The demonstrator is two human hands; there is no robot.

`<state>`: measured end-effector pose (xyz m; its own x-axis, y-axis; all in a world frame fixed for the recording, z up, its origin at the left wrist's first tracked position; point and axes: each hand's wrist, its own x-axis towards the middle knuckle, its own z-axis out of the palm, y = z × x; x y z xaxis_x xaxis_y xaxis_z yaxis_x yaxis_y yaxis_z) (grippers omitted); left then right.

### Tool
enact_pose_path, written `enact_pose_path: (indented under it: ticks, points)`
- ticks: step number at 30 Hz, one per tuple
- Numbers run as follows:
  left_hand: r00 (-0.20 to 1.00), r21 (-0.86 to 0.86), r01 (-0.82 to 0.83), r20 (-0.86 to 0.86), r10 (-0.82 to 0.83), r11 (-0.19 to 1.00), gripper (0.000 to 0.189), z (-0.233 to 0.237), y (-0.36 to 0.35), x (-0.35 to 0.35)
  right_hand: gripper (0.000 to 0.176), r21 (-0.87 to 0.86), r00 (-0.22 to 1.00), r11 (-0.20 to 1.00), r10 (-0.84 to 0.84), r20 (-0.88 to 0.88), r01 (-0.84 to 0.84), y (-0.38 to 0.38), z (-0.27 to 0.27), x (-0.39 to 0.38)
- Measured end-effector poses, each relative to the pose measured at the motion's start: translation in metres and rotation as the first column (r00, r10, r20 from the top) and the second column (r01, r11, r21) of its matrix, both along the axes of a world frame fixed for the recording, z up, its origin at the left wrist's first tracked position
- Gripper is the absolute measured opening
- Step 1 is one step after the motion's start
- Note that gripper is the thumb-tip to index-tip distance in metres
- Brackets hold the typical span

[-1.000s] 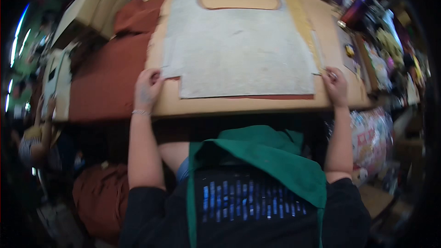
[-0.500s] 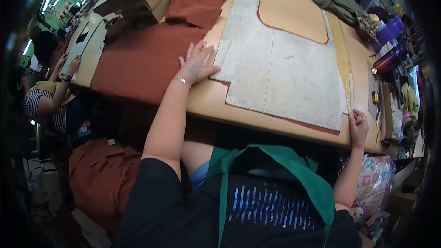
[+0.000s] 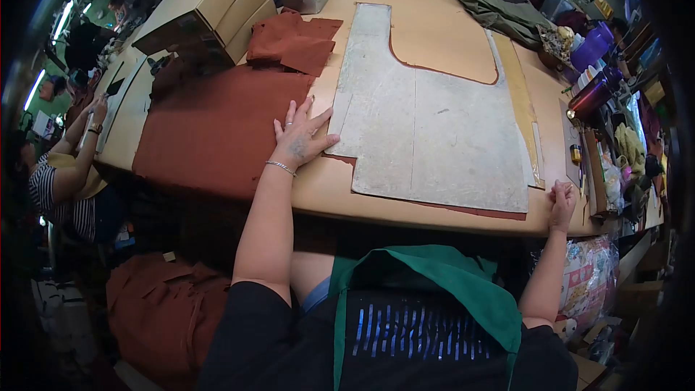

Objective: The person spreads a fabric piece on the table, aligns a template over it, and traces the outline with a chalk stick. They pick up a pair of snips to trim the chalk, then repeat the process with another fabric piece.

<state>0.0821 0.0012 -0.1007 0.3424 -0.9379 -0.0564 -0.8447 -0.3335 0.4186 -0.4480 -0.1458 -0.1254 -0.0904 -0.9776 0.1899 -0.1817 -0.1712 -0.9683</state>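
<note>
A large pale grey pattern board (image 3: 449, 130) lies flat on the tan table, with rust-red fabric showing along its lower edge and inner curve. My left hand (image 3: 300, 137) rests with fingers spread at the board's left edge, between it and a stack of rust-red fabric (image 3: 217, 116). Beside the board's lower right corner, at the table edge, my right hand (image 3: 561, 201) has its fingers curled together; whether it pinches something small cannot be made out. A yellowish strip (image 3: 517, 94) runs along the board's right side.
Cardboard boxes (image 3: 210, 11) and crumpled rust-red cloth (image 3: 289, 40) stand behind the stack. Green cloth (image 3: 492, 7), a red-purple bottle (image 3: 590, 94) and clutter line the right side. Another person (image 3: 69, 174) works at the far left. A red fabric bundle (image 3: 166, 311) sits below the table.
The view has shifted, so the board and fabric appear slightly lower and to the left. My right hand has moved a little away from the strip's lower end. My left hand stays beside the board.
</note>
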Motion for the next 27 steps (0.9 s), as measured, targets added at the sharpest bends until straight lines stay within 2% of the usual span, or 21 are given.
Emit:
enact_pose_path:
  ticks: [1,4,7,10,12,13,16,20,23,27]
  points:
    - [1.0,0.004,0.002,-0.001,-0.002,1.0,0.063,0.0,0.0,0.0,0.025,0.056,0.998,0.998,-0.029,0.064,0.025,0.002,0.004,0.002]
    - [1.0,0.028,0.005,-0.011,-0.005,1.0,0.063,0.002,-0.001,0.0,0.031,0.066,0.996,0.998,-0.017,-0.085,0.022,-0.004,-0.003,-0.002]
    - [1.0,0.041,0.015,-0.012,-0.014,0.999,0.063,0.001,-0.001,0.002,0.032,-0.105,0.894,0.994,-0.031,-0.447,-0.018,-0.007,-0.015,0.002]
    - [1.0,0.045,0.016,-0.018,-0.015,0.999,0.064,0.0,-0.002,0.003,0.028,-0.036,0.824,0.999,-0.008,-0.567,-0.016,0.002,-0.004,0.015]
    - [1.0,0.057,0.021,-0.007,-0.02,0.998,0.064,0.003,-0.001,0.002,0.021,-0.173,0.775,0.983,-0.066,-0.629,-0.057,0.002,-0.006,0.014]
    - [1.0,0.06,0.026,-0.001,-0.026,0.998,0.064,0.004,-0.001,0.001,0.018,-0.241,0.749,0.967,-0.103,-0.655,-0.078,0.002,-0.008,0.013]
    - [0.999,0.039,0.025,0.031,-0.027,0.999,0.064,-0.002,-0.002,0.001,0.019,-0.255,0.825,0.965,-0.093,-0.557,-0.063,0.007,-0.007,0.018]
    - [0.999,0.056,0.042,0.018,-0.043,0.998,0.064,-0.001,-0.003,0.002,0.024,-0.326,0.667,0.934,-0.149,-0.73,-0.149,0.015,0.007,0.025]
    - [0.999,0.084,0.041,0.01,-0.042,0.996,0.065,0.002,-0.004,0.002,0.023,-0.379,0.69,0.913,-0.177,-0.702,-0.151,0.015,0.005,0.025]
    - [0.999,0.097,0.044,-0.003,-0.043,0.994,0.063,0.004,-0.006,0.001,0.023,-0.322,0.694,0.937,-0.142,-0.706,-0.136,0.02,0.014,0.027]
